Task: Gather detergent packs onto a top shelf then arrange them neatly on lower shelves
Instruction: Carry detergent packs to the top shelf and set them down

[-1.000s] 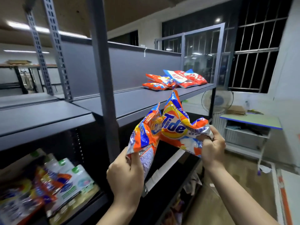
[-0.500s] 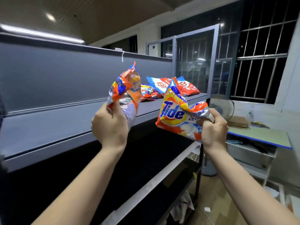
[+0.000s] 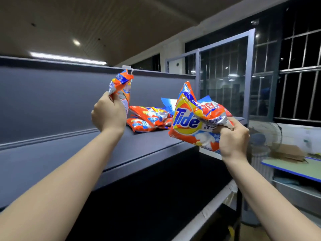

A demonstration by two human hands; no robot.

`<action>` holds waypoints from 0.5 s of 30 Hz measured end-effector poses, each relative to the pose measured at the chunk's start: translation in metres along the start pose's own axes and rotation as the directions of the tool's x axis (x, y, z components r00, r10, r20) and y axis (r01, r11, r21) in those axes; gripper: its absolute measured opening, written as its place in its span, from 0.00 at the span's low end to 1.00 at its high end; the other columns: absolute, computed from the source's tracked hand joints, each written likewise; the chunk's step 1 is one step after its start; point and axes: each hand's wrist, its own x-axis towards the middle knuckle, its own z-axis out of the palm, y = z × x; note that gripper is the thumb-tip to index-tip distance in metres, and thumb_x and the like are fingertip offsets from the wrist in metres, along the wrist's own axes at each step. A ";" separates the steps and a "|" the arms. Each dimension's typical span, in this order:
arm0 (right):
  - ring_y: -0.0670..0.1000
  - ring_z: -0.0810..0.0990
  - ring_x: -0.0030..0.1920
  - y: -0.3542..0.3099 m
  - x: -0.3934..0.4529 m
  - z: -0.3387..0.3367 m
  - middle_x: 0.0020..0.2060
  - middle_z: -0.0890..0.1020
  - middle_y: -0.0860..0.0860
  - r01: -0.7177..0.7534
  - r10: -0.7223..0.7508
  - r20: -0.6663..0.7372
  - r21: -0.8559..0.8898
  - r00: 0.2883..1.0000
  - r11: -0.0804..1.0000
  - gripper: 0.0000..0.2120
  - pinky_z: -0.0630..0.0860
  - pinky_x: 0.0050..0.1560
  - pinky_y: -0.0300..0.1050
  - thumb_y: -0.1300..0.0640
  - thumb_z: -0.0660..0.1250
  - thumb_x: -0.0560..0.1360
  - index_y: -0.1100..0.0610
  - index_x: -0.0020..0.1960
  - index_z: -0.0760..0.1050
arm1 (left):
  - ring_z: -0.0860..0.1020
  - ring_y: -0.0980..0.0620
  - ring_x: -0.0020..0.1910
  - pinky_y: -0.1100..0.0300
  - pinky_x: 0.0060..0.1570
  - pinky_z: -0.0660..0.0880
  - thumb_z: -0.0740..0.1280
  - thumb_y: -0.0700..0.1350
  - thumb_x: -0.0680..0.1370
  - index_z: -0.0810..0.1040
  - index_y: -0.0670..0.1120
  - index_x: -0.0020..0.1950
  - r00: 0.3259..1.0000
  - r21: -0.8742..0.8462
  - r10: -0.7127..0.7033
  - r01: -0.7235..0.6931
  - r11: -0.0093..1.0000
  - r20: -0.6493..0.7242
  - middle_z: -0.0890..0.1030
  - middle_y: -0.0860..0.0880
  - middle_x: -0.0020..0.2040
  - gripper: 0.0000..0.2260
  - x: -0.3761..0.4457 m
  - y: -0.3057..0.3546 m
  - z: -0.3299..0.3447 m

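Note:
My left hand [image 3: 109, 113] grips an orange detergent pack [image 3: 121, 84] by its lower end, holding it upright above the grey top shelf [image 3: 135, 146]. My right hand [image 3: 232, 136] grips a larger orange Tide pack [image 3: 189, 119] by its right edge, over the shelf's front edge. A pile of orange packs [image 3: 149, 119] lies on the shelf between my hands. Red, white and blue packs [image 3: 208, 105] lie behind the Tide pack, partly hidden by it.
A grey back panel [image 3: 52, 101] rises behind the top shelf. A lower shelf edge [image 3: 213, 204] runs below. To the right stand a floor fan [image 3: 265, 136] and a blue-edged table [image 3: 295, 167] with cardboard [image 3: 288, 152]. Barred windows [image 3: 298, 75] fill the far right.
Both hands have risen from below the shelf to above it and moved toward the pile, each still holding its pack. The view has shifted right along the shelf.

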 end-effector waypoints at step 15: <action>0.41 0.79 0.39 0.089 0.116 0.068 0.34 0.82 0.38 0.003 -0.010 0.096 0.074 0.995 0.997 0.19 0.77 0.39 0.36 0.64 0.60 0.66 0.41 0.38 0.81 | 0.76 0.35 0.46 0.50 0.39 0.67 0.62 0.46 0.78 0.77 0.42 0.48 0.912 0.401 0.356 -0.410 0.819 0.204 0.80 0.39 0.47 0.09 0.065 -0.021 0.185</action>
